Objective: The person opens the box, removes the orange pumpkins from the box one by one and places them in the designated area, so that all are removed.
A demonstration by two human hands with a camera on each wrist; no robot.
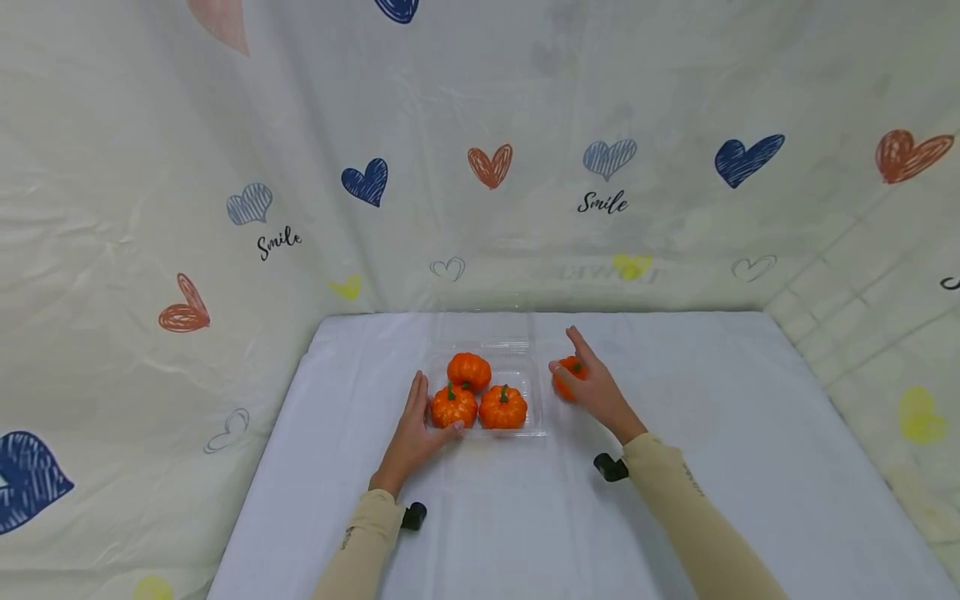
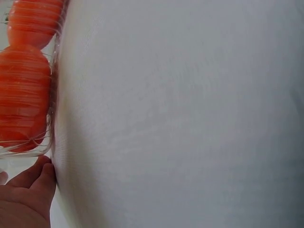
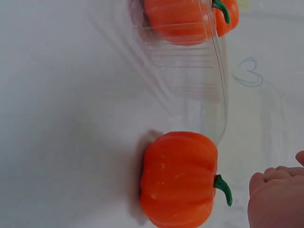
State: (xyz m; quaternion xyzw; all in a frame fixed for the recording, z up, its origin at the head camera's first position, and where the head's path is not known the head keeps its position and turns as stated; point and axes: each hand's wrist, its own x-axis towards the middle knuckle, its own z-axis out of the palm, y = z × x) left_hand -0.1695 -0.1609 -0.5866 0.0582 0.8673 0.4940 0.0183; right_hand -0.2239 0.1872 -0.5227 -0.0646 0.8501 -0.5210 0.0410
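Note:
A clear plastic clamshell box (image 1: 536,385) lies on the table with three small orange toy pumpkins inside: one at the back (image 1: 469,368), one at front left (image 1: 453,410) and one at front right (image 1: 503,408). My left hand (image 1: 411,440) rests along the box's left side, fingers straight, thumb at the front edge; in the left wrist view its fingertips are right at a box corner. To the right of the box, a fourth pumpkin (image 3: 179,180) with a green stem sits on the table. Over it my right hand (image 1: 597,392) is spread, partly hiding it in the head view.
The box's transparent lid (image 1: 480,329) stands open at its back. A white cloth covers the table (image 1: 720,467), and a curtain printed with hearts (image 1: 487,75) hangs behind it. A small black wrist device (image 1: 611,467) shows below the right hand.

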